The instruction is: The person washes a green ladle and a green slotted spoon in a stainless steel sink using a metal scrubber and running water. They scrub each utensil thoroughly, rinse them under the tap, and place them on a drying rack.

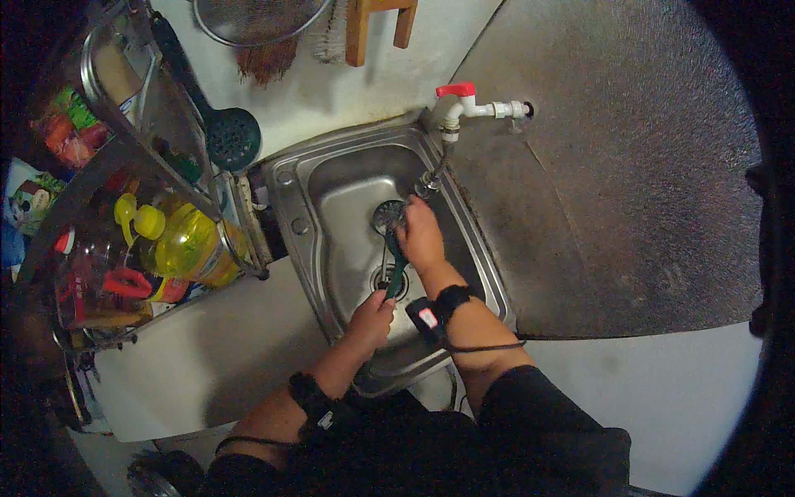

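Note:
Over the stainless steel sink (331, 240) I hold a dark green skimmer (397, 269) with a round, perforated head. My left hand (373, 320) is closed round its handle, close to the drain (389, 283). Up by the head, my right hand (422, 234) has its fingers curled against the skimmer where head and handle meet; part of the head is hidden behind them. Just beyond that hand is the metal spout (428, 184) of the tap. A thin pale streak, perhaps water, runs from the head toward the drain.
A white pipe tap with a red lever (455, 89) juts from the right wall. Left of the sink stands a metal rack (157, 153) with bottles, including yellow liquid (186, 240). Another dark green skimmer (233, 139) hangs there. A strainer (257, 37) and brushes hang behind.

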Demonstrator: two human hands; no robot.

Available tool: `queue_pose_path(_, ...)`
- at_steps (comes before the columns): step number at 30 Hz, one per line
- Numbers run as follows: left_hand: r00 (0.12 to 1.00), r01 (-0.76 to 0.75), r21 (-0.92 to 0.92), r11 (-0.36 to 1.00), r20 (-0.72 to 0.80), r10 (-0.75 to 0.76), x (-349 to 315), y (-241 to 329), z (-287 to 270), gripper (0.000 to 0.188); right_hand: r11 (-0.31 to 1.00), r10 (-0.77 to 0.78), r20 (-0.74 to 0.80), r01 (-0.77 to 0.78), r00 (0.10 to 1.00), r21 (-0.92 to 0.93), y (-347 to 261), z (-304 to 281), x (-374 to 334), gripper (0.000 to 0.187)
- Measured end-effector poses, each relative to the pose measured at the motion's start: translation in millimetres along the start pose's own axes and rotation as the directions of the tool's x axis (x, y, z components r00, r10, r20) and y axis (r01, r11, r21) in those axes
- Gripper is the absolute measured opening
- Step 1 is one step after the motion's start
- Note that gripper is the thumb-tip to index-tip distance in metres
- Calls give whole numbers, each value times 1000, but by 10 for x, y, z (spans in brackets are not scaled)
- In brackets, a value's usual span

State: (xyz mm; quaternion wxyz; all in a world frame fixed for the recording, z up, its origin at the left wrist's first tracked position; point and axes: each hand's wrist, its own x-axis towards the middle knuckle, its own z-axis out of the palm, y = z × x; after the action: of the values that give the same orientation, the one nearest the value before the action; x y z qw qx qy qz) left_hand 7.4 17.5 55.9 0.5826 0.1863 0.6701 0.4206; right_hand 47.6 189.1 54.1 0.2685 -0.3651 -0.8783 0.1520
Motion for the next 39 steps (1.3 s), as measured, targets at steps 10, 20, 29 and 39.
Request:
queue_pose_path(10,999,-40,55,998,14,40,-90,0,-131,24,997,-7,116,16,993,-81,28,-97,54,40)
queue_pose_path(20,995,-84,345,935,-22,97,-89,-25,-287,25,991,-126,228,135,965,-24,-109,-49,-170,39)
queue_pose_path(29,983,-169,396,903,5,182,-53,-51,-426,26,981,-195,215,192,957,37,-203,10,-283,32)
queue_pose_path(39,976,-209,356,911,19,217,38,-176,-367,28,984,-175,212,173,961,31,-151,49,-271,34)
